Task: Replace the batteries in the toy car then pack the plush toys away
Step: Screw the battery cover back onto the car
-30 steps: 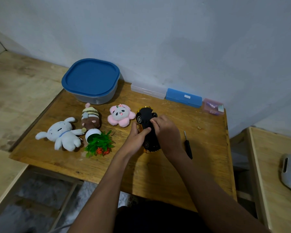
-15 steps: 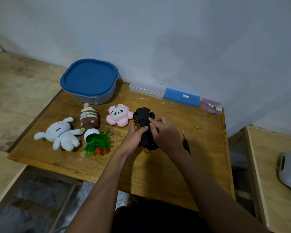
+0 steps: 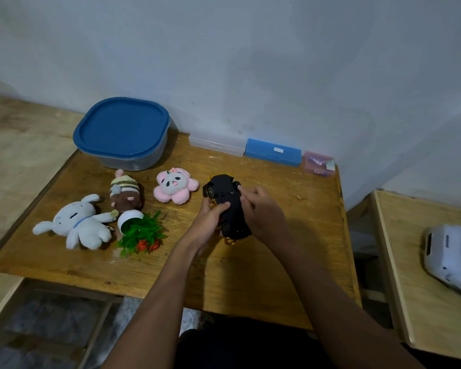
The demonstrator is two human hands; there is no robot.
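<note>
White rabbit plush (image 3: 77, 226), striped plush (image 3: 125, 194) and pink panda plush (image 3: 175, 185) lie on the wooden surface (image 3: 277, 262). Rightward, left hand (image 3: 206, 225) and right hand (image 3: 264, 215) hold the toy car (image 3: 228, 203) upside down, fingers clamped on it. Loose cover or batteries might drop if it tilts.

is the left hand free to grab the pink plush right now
Probably not yet: the left hand grips the toy car along with the right hand. The pink plush lies close by with bare table between, so letting go would clear the way.
</note>
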